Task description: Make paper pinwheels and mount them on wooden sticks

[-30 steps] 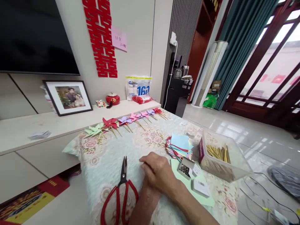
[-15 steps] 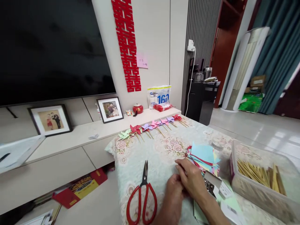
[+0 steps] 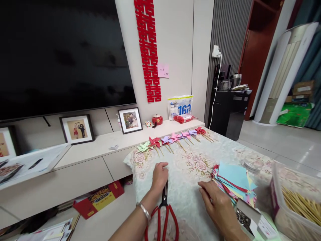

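My left hand (image 3: 159, 175) rests on the floral cloth (image 3: 190, 167) just above the blades of the red-handled scissors (image 3: 164, 214), fingers loosely curled and holding nothing that I can see. My right hand (image 3: 218, 207) lies flat on the cloth with fingers apart, its tips next to the stack of coloured paper squares (image 3: 234, 180). A row of finished paper pinwheels (image 3: 173, 139) on sticks lines the far edge of the cloth.
A clear tub of wooden sticks (image 3: 298, 204) stands at the right, with a small open box of pins (image 3: 247, 219) in front of it. Behind the table runs a low cabinet (image 3: 82, 157) with framed photos, under a large dark TV (image 3: 62, 57).
The view has swung left. My left hand has come forward from under my right hand to the scissors' blades. My right hand has stayed by the paper stack.
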### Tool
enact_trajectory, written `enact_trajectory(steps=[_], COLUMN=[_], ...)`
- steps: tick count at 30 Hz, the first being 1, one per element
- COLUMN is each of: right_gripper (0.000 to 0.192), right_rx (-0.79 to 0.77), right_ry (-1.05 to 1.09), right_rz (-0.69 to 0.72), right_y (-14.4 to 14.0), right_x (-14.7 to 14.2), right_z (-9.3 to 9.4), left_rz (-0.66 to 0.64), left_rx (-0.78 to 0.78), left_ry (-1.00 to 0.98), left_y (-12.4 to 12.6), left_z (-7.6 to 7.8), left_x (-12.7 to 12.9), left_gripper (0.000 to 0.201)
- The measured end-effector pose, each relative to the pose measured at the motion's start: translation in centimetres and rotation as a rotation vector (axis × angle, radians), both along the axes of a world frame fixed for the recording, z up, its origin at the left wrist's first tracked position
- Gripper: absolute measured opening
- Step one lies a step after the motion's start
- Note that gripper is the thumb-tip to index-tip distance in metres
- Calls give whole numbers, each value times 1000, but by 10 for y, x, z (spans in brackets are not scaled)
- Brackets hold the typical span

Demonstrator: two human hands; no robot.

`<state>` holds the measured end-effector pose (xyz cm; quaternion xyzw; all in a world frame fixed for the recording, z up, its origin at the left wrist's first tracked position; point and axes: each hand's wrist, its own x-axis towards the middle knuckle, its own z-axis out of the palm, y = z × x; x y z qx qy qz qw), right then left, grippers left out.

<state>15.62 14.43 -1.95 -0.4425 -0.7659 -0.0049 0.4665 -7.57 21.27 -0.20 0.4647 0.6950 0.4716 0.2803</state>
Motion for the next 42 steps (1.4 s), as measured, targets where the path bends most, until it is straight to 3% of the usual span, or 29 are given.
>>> enact_trajectory(steps=[3,8,14,19,27,35,39,42], right_gripper=[18,18,18,23,24,24,23,23], right_rx=[12,43,49,28,-48,-112,-93,-75], right_ry=[-18,-73,-157,-202,-190,-182,-178,-160], right_rz=[5,49,84,78,78,57,36,3], right_y=[2,8,11,10,9,8,7,7], right_x=[-1,2,2,1,0,1,-1,-1], right_z=[-5,-15,-15,-13,-13,-19,-22,-21], left_rz=[40,25,46,75,92,135,166,88], left_rx=[-66,-172,-317,-388,-396,-355,-295,-177], left_ry=[172,382,510,532,478,332,242,131], left_y=[29,54,75,85,88,81,64,39], left_z=[-6,-15,-15,-13,-10,-3,7,11], left_x=[-22,-30,-30,-26,-21,-19,2,36], left_gripper=[46,57,53,38,35,55,62,60])
